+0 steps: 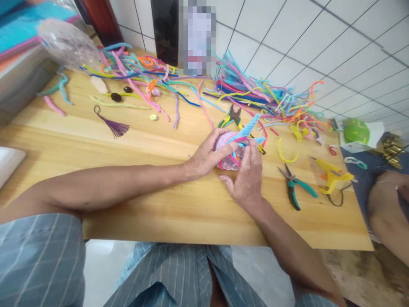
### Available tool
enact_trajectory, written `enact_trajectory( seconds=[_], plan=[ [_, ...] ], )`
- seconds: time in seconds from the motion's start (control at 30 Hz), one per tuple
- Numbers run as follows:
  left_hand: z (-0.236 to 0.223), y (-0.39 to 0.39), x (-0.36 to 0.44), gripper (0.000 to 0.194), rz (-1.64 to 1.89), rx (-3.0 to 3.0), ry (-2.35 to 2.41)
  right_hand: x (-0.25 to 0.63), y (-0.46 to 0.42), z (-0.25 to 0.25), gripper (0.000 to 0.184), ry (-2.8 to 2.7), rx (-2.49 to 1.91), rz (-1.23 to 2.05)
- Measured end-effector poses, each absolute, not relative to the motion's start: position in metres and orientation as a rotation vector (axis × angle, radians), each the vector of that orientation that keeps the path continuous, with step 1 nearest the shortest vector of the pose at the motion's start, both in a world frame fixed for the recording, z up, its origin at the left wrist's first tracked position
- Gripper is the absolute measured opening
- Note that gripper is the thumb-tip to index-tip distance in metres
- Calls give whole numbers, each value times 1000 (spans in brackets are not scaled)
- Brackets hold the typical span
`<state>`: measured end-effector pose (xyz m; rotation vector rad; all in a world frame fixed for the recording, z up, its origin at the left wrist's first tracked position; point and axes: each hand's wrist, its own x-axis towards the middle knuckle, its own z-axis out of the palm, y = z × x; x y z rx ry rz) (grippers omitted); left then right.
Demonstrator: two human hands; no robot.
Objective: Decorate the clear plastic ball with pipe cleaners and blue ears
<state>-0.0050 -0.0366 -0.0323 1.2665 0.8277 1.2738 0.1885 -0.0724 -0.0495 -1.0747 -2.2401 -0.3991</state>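
the left hand [204, 155] grasps a round lilac pipe-cleaner piece [230, 162], its thumb laid across the top. the right hand [249, 172] has its fingers against the right side of the piece, the thumb held apart toward the near edge of the wooden surface [179, 209]; i cannot tell whether it grips or only steadies. the piece is over the middle of the surface, right of centre, with two blue points rising toward the far edge and pink strands around it; whether it touches the wood is hidden.

just behind it lie yellow-handled pliers [234, 114], partly covered. teal-handled needle-nose pliers [294, 185] lie open to the right, and a yellow glue gun [332, 175] sits near the right edge. between these and the piece is a curved yellow pipe cleaner [283, 154].

a heap of pipe cleaners [243, 85] in many colours runs along the far edge. on the left half are a purple tassel [115, 125] and two dark ovals [116, 97], and at the far left corner, a clear plastic bag [68, 44].
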Motion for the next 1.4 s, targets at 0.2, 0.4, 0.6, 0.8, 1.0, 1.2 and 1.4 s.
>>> enact_trajectory(
  seconds=[0.2, 0.4, 0.6, 0.8, 1.0, 1.2, 1.4],
  plan=[
    [-34, -38, -5, 58, 1274, 1279, 853, 190, -73, -52, 100, -2254, -1069, -331],
    [-33, -39, -4, 57, 1284, 1299, 857, 189, -74, -55, 99, -2217, -1047, -334],
    [-33, -42, -4, 58, 1297, 1346, 877, 188, -71, -58, 99, -2190, -1054, -348],
    [-29, -46, -5, 66, 1319, 1387, 848, 190, -65, -56, 93, -2165, -1036, -437],
    [-27, -44, -7, 68, 1348, 1378, 855, 184, -50, -51, 94, -2164, -964, -450],
    [-25, -48, -6, 62, 1312, 1334, 881, 181, -49, -52, 96, -2120, -887, -373],
    [-22, -54, -4, 58, 1285, 1264, 909, 184, -54, -54, 97, -2118, -895, -311]
  ],
)
